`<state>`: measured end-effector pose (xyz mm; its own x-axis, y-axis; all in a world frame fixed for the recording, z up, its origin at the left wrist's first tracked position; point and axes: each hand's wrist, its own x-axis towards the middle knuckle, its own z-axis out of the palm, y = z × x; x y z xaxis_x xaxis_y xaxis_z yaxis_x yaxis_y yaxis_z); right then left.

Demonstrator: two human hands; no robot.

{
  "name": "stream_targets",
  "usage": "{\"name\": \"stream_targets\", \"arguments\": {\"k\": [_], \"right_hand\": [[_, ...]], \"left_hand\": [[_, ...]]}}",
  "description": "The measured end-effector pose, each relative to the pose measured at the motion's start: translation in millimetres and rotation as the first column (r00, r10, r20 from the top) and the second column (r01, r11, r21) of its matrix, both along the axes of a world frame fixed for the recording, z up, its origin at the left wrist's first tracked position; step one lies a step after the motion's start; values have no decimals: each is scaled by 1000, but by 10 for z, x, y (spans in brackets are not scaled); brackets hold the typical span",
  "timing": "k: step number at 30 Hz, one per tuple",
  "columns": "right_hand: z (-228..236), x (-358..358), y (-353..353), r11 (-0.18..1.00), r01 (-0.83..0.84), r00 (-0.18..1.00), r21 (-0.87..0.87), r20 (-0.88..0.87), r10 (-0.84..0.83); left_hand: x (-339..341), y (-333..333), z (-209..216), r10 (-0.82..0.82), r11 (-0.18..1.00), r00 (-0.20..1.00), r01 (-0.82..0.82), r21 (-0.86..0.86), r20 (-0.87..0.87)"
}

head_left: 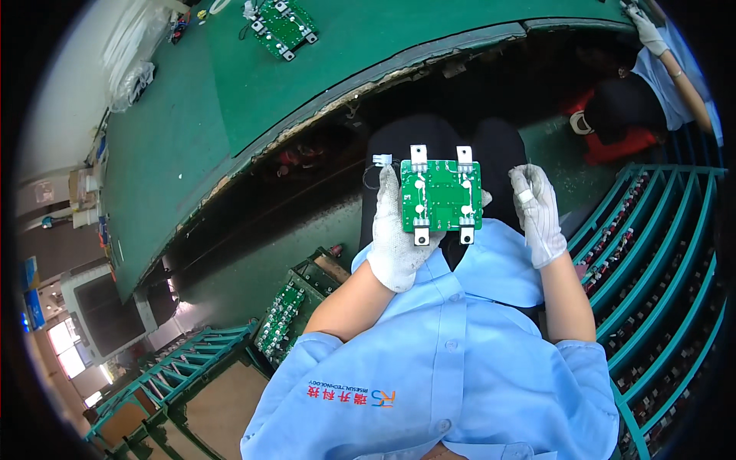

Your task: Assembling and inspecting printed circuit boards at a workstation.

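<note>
My gloved left hand grips a green circuit board from its left side and beneath, above my lap. Four metal tabs with holes stick out from the board, two at the far edge and two at the near edge. By my left thumb is a small white connector on a thin dark wire. My gloved right hand is to the right of the board and apart from it. Its fingers are curled together; whether anything is in them is hidden.
On the green workbench ahead lies a similar circuit board. A green rack with loaded rows stands at right. Several boards are stacked at lower left near another rack. A co-worker's gloved hand shows at upper right.
</note>
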<state>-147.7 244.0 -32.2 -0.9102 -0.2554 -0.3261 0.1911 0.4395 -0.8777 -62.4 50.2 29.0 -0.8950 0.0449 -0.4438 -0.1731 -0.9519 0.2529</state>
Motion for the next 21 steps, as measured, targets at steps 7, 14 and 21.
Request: {"name": "stream_targets", "arguments": {"k": [7, 14, 21], "right_hand": [[20, 286, -61, 943, 241, 960, -228, 196, -198], [-86, 452, -55, 992, -121, 991, -36, 58, 123], [592, 526, -412, 790, -559, 825, -250, -255, 504]], "left_hand": [[-44, 23, -77, 7, 999, 1000, -8, -36, -30], [-71, 77, -90, 205, 919, 973, -229, -320, -105], [-115, 154, -60, 362, 840, 918, -396, -371, -160]]}}
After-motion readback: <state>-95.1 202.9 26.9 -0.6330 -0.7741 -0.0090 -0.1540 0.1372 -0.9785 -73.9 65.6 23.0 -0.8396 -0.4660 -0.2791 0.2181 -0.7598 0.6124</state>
